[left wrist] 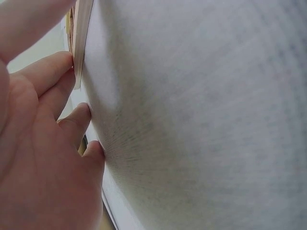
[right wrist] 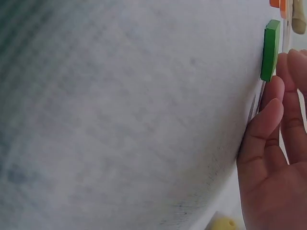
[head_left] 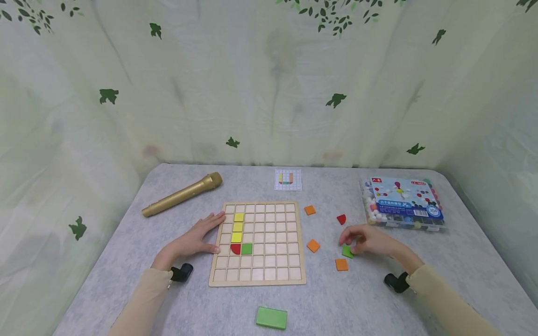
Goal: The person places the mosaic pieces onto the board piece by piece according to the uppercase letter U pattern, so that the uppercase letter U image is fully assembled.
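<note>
A wooden grid board lies mid-table, holding several yellow square tiles in a column, a red quarter-round tile below them and a green square tile beside that. My left hand rests at the board's left edge, fingers spread, thumb near its lower left side. To the right of the board, my right hand hovers low over another green square tile, with bent fingers and the thumb right at its edge. In the right wrist view that green tile sits beyond the fingertips.
Orange square tiles and a red quarter-round tile lie right of the board. A patterned card is behind it. A gold microphone lies back left, a clear box of colored pieces back right. A green block lies in front.
</note>
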Available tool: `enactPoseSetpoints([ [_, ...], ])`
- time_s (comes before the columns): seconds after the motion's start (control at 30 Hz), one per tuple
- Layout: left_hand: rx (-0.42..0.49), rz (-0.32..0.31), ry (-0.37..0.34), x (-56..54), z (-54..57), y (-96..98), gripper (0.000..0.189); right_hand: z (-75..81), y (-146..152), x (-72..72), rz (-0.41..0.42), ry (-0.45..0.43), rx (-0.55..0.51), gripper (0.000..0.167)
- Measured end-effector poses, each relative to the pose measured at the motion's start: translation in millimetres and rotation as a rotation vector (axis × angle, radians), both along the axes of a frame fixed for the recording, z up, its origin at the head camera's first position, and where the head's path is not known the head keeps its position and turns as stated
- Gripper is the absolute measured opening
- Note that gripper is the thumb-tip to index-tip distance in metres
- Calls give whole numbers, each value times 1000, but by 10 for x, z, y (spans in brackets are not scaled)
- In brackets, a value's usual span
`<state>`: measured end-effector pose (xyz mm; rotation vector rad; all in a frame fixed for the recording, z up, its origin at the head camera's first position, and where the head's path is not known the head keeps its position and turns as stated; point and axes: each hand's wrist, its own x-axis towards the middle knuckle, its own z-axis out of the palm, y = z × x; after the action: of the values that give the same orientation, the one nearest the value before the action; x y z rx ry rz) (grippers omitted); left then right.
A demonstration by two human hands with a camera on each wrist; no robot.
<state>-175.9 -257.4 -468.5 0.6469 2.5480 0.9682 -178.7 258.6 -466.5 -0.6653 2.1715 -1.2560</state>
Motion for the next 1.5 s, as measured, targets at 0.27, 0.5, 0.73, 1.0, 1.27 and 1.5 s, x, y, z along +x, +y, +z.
enactPoseSetpoints([
  [0.27,0,-4,1,-18,-11,3,95,-12,-15,5,58,83,-15,23],
  [0.5,-4,-1,-2,-24,-3,1,95,-20,-26,3,56,97,-13,21],
  [0.73,-2,-5,-2,-26,5,0,96,79,-89,-35,44,37,-23,13],
  [1.0,1,-6,1,-28,-12,-4,96,158,-355,-111,0,-13,-28,13],
  [1.27,-2,-4,0,-18,-18,-4,95,192,-722,-180,41,-24,-82,13],
  [1.5,1,-7,-1,-17,-22,-7,95,231,-1062,-235,73,-13,-112,11],
])
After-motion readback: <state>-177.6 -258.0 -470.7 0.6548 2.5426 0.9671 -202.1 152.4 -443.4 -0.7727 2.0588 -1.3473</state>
